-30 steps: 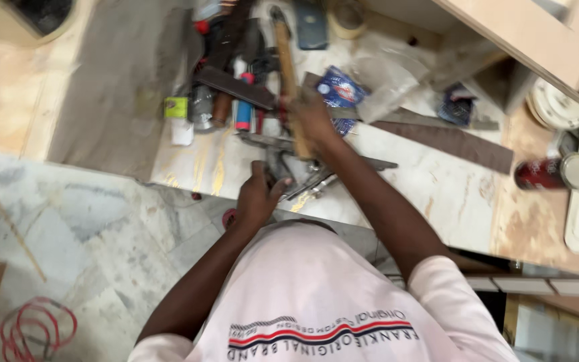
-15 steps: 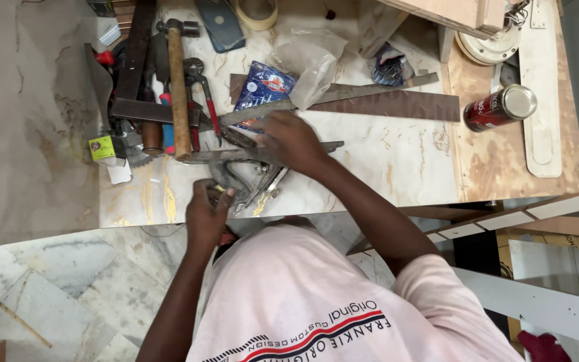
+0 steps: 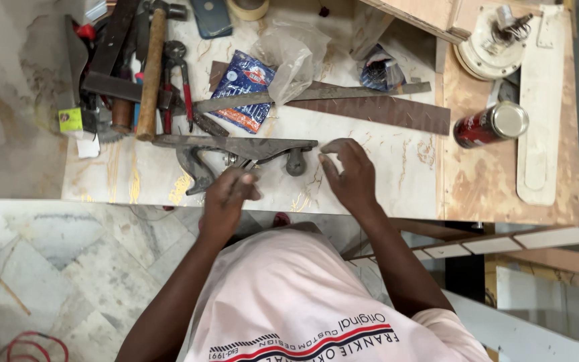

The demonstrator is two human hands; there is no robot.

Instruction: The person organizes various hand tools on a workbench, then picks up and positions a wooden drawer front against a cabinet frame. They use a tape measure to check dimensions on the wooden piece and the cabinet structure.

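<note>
The left hand (image 3: 226, 198) is pinching what seems a small metal part on the hand plane (image 3: 236, 151) (its base hidden), at the bench's six o'clock edge; the right hand (image 3: 350, 174) is hovering at three o'clock, fingers loosely spread.

Pale pink short-sleeved T-shirt (image 3: 289, 295) (printed lettering, red and dark stripes across it); bare forearms.

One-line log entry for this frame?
left hand: on grey metal hand plane | right hand: open, near plane's end | surface: marble-patterned worktop
</note>
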